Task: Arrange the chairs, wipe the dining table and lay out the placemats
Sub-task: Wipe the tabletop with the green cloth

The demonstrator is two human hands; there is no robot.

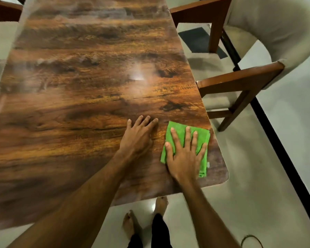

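Wood grain in amber and dark brown runs across the glossy top of our dining table (79, 104), which has a rounded corner just beyond our right wrist and catches a soft glare farther up from our fingers. Our right hand (184, 158) lies flat with its fingers spread wide, pressing down on a folded green cloth (176, 130) of a soft, fuzzy weave that sits on the tabletop close to the table's right edge. Just to the left of the cloth, our left hand (138, 138) rests palm-down on the bare surface, fingers straight and close together, holding nothing. Past our right hand, off the table's edge, stands a chair (240, 81) with a smooth brown wooden frame, squared legs and a curved, cream upholstered back; its padded seat is tucked partly beneath the tabletop. Far up to the left of our left hand, a brown wooden piece of another chair (4, 13) shows, blurred. Below our forearms, bare feet (129, 224) stand on pale, smooth floor (249, 176) crossed by a black strip (276, 131).
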